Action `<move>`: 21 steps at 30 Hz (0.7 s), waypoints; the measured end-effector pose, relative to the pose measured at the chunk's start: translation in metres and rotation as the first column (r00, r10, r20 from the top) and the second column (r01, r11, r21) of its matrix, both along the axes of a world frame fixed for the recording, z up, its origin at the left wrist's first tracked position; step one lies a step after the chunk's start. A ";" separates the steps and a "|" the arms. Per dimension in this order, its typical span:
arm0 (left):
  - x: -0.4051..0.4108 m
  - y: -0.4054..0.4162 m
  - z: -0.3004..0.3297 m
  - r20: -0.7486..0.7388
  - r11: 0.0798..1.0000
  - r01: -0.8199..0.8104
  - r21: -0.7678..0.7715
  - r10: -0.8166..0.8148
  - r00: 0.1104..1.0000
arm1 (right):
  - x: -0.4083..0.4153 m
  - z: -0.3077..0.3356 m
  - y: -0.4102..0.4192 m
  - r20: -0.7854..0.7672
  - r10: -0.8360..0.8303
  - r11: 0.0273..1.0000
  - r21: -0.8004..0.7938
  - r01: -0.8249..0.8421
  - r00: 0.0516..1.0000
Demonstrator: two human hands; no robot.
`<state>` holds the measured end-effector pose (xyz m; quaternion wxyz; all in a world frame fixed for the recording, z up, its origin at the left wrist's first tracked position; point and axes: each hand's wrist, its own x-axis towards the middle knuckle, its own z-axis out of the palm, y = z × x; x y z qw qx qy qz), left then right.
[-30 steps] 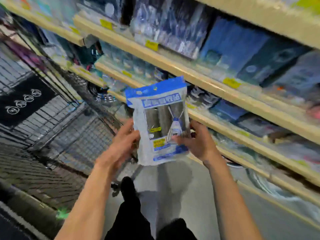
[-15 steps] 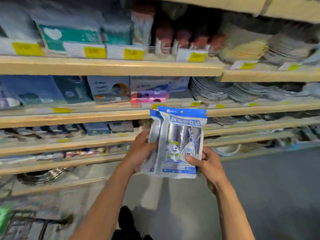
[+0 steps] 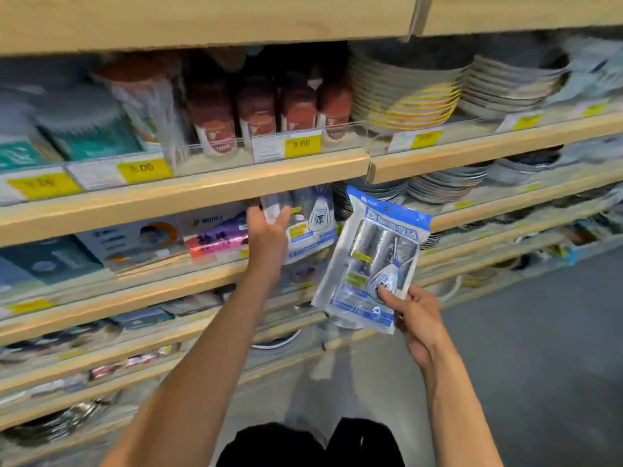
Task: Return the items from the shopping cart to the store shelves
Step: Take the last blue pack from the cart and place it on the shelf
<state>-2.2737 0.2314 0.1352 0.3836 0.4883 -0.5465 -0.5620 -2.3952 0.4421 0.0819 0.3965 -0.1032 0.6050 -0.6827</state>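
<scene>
Head view looked down at long pale wooden store shelves (image 3: pixel 188 193) stacked in tiers, with grey floor (image 3: pixel 539 348) to the right. On the upper tier sat a row of brown-capped bottles (image 3: pixel 256 112) behind a clear rail, stacks of yellow-rimmed paper bowls (image 3: pixel 404 96) beside them, and yellow price tags (image 3: pixel 301 144) along the edge. On the tier below lay flat boxed goods in blue and white (image 3: pixel 128 237) and a pink-and-purple pack (image 3: pixel 215 241), with piles of plates (image 3: pixel 448 183) further right.

One clear plastic packet with dark rolls and a white label (image 3: pixel 310 220) stood upright on that second tier, under the shelf board. The left hand (image 3: pixel 268 230) reached in and gripped this packet by its left edge, thumb across the front and fingers behind.

A second clear packet with a blue header strip and dark grey rolls inside (image 3: pixel 374 264) hung in front of the shelves, tilted, clear of the boards and just right of the first. The right hand (image 3: pixel 416 315) pinched its lower right corner, thumb on the front face, fingers curled behind.
</scene>
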 end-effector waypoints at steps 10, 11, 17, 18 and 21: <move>-0.033 -0.014 0.017 -0.027 0.965 -0.234 0.116 0.239 0.971 | -0.052 -0.011 -0.026 -0.081 0.252 0.968 0.012 -0.252 0.964; -0.033 -0.017 0.017 -0.023 0.962 -0.258 0.090 0.261 0.965 | -0.056 -0.011 -0.029 -0.087 0.267 0.964 0.017 -0.266 0.960; -0.030 -0.018 0.009 0.442 0.973 -0.131 -0.189 0.203 0.874 | -0.071 -0.016 -0.034 -0.064 0.324 0.946 -0.004 -0.324 0.944; -0.028 -0.017 0.010 0.535 0.948 -0.085 -0.306 0.245 0.809 | -0.072 -0.016 -0.033 -0.064 0.333 0.942 -0.013 -0.334 0.941; -0.021 -0.018 0.019 0.711 0.888 0.105 -0.448 0.282 0.645 | -0.072 -0.014 -0.035 -0.079 0.349 0.936 -0.020 -0.352 0.934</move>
